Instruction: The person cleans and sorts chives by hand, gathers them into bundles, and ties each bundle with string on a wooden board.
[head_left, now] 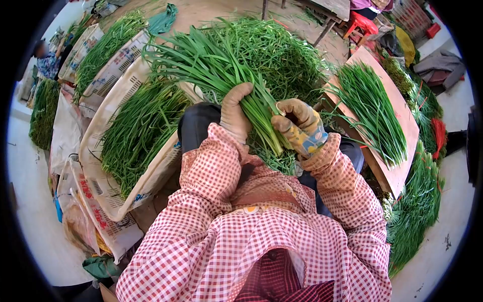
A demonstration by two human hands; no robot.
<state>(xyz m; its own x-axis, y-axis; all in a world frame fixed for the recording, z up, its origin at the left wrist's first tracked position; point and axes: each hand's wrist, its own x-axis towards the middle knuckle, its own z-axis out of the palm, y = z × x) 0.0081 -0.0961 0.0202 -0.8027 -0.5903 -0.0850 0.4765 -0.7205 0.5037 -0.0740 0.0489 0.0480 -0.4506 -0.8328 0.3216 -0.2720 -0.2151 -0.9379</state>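
A bunch of long green leafy stalks [256, 108] lies across my lap area, its leaves fanning to the upper left and its pale stem ends pointing down. My left hand [236, 110], in a dirty tan glove, is wrapped round the bunch. On the right of the stems, my right hand [301, 126], in a glove with a patterned cuff, has its fingers curled and pinched at the edge of the bunch; a stalk seems to be between thumb and fingers. Behind the hands is a large heap of loose green leaves [271, 55].
A white plastic crate [118, 209] of greens stands at left, more crates behind it. At right, a board [410, 123] bears a neat pile of stalks [370, 105], with bundles [420, 201] beyond. A person [48, 63] is at far left; a table [332, 7] stands behind.
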